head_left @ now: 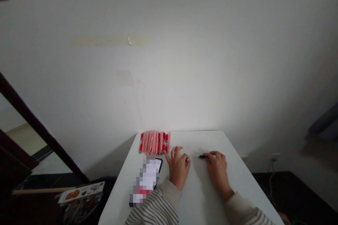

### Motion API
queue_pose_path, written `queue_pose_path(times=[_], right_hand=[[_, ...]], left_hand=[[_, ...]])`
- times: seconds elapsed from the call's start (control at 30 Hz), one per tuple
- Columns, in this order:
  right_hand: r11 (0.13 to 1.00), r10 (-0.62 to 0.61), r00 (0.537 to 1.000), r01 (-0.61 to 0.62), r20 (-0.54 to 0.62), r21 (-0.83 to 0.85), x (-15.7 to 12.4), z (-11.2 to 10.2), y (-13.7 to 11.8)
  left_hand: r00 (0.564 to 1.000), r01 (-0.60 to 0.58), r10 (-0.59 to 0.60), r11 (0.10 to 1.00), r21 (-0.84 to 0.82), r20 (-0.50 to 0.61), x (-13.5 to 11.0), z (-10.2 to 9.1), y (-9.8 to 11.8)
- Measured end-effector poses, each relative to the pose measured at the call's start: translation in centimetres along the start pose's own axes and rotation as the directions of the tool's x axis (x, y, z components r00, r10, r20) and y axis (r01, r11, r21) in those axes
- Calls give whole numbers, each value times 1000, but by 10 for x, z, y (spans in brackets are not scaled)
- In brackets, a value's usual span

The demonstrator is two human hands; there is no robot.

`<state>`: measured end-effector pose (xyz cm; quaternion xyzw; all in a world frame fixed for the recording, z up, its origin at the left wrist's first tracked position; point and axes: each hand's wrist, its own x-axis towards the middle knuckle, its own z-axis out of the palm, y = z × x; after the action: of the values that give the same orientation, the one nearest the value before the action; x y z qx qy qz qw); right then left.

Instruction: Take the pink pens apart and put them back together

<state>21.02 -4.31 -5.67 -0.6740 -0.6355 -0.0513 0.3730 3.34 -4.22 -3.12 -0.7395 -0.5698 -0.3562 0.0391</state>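
Both my hands rest on a small white table (237,182). My left hand (178,165) lies palm down with fingers spread, its fingertips just short of a row of pink pens with red caps (155,142) lined up along the table's far edge. My right hand (218,167) has its fingers curled round a small dark pen-like object (202,156), whose tip sticks out to the left on the tabletop.
A phone (146,182) with a blurred screen lies on the table left of my left hand. A bare white wall rises behind the table. A printed box (81,192) sits low at the left. A wall socket with a cable (273,158) is at the right.
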Motion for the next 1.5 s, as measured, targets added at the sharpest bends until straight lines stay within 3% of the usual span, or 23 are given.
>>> queue_pose_path(times=[0.2,0.43,0.77,1.07,1.5], right_hand=[[1000,-2,1000,2,-5,-13,0,0,2],[994,-107,994,107,-19,-10,0,5,4],[971,-235,967,239,95,-32,4,9,-3],[970,-207,977,211,47,-117,5,16,-9],[976,-199,979,201,38,-82,3,19,-2]], left_hand=[[999,30,-30,1000,6,-16,-2,-3,-1],[997,53,-52,998,36,-50,-4,-11,-6],[992,127,-123,984,123,-42,-10,-20,-16],[971,237,-228,938,253,-66,-14,-18,-20],[954,300,-275,899,319,-122,-13,-18,-21]])
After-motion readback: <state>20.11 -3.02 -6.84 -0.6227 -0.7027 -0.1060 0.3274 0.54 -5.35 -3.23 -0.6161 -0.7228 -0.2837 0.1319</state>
